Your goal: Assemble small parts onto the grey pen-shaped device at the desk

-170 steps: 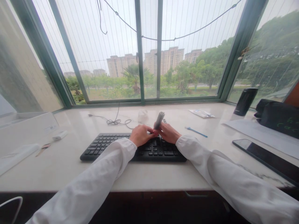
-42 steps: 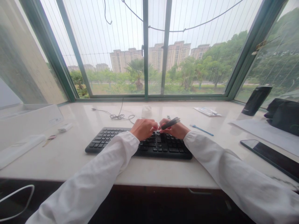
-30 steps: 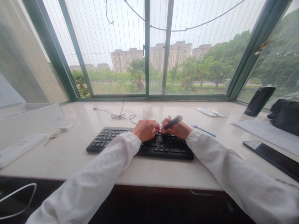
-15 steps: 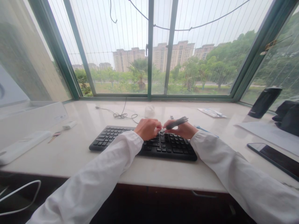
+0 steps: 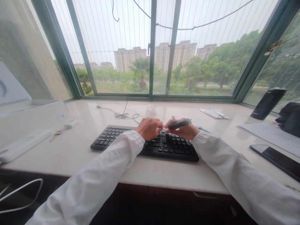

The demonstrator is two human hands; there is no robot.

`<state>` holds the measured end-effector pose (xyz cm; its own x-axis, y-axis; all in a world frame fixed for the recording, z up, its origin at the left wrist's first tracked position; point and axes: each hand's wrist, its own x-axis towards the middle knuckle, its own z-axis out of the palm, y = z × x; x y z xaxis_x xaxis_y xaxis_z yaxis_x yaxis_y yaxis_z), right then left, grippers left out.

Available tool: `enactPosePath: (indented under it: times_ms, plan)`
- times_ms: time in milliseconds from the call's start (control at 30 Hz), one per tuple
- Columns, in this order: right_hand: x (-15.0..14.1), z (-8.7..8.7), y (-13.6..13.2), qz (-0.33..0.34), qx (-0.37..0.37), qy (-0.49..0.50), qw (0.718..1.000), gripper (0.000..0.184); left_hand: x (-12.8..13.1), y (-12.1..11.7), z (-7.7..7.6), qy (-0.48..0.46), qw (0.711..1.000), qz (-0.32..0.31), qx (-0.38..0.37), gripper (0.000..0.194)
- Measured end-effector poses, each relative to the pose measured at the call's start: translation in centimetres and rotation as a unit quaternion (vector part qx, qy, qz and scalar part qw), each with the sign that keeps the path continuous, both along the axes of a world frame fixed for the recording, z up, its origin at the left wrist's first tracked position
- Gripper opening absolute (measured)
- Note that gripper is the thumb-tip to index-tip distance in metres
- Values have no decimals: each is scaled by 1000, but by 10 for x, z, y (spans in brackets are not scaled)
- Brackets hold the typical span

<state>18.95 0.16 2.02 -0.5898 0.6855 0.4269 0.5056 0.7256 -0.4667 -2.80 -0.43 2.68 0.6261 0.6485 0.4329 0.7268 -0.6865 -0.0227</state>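
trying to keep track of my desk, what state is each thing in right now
dark pen, held roughly level between both hands
left hand, curled, fingertips at the pen's near end
right hand, pinching the pen
black keyboard, lying flat under the hands
black phone, lying flat
black flask, upright
thin cable, loosely coiled

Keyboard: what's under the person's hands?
The black keyboard lies under the left hand and right hand; the keys beneath them are covered and cannot be seen.

The right hand [image 5: 183,131] holds a slim dark-grey pen-like tool [image 5: 179,124], tilted up to the right, its left end just beside the left hand [image 5: 149,129], above the black keyboard's [image 5: 172,147] top edge.
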Motion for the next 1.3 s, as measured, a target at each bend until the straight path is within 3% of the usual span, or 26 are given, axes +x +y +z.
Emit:
enactPosePath:
  times_ms: [300, 533, 667, 1300]
  plan:
    - [-4, -3, 1, 18, -32, 7, 999, 22, -3, 1, 3, 27, 1000, -15, -2, 18]
    - [-11, -12, 11, 25, 11, -10, 1000, 15, -9, 4, 7, 39, 999, -9, 9, 18]
    - [-12, -14, 12, 38, 1, 8, 999, 13, -9, 3, 8, 42, 999, -5, 12, 19]
    - [-4, -16, 17, 36, 37, -34, 998, 15, -6, 1, 7, 43, 999, -6, 7, 19]
